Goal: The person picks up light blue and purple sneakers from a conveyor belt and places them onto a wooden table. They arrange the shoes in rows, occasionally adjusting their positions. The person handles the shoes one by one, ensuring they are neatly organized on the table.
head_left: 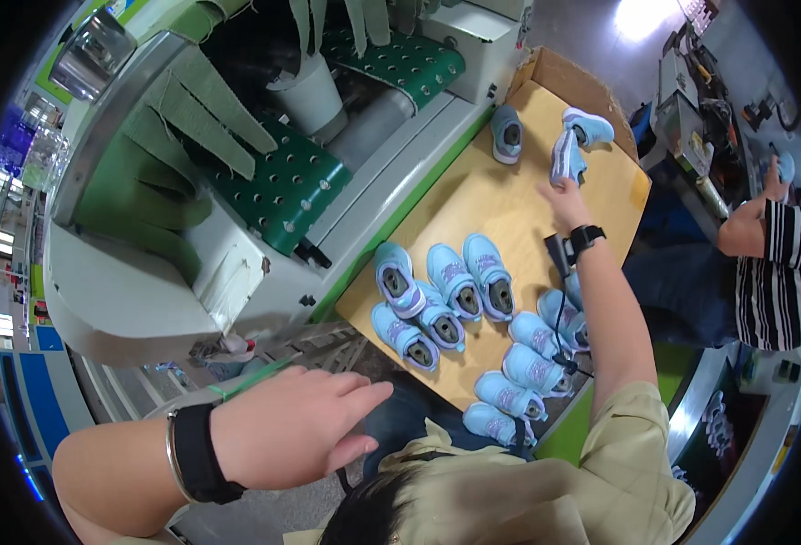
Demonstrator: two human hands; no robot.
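Observation:
My right hand [568,207] reaches over the far part of the wooden table, its fingers on the near end of a light-blue sneaker [566,160]. That sneaker is tilted, with its side and sole edge showing, and it touches another light-blue sneaker [589,125] behind it. The exact finger grip is partly hidden. A greyer blue sneaker [507,134] stands to their left. My left hand [305,425] hangs in the air at the lower left, fingers apart and holding nothing. Ahead of it, several light-blue sneakers [456,283] with dark insides stand grouped on the table.
More light-blue sneakers [508,396] line the table's near right edge, beside a dark cable. The wooden tabletop [446,209] borders a machine with a perforated green belt [282,195] and hanging cloth strips. A cardboard box [578,82] stands behind. Another person in a striped shirt [773,282] works at right.

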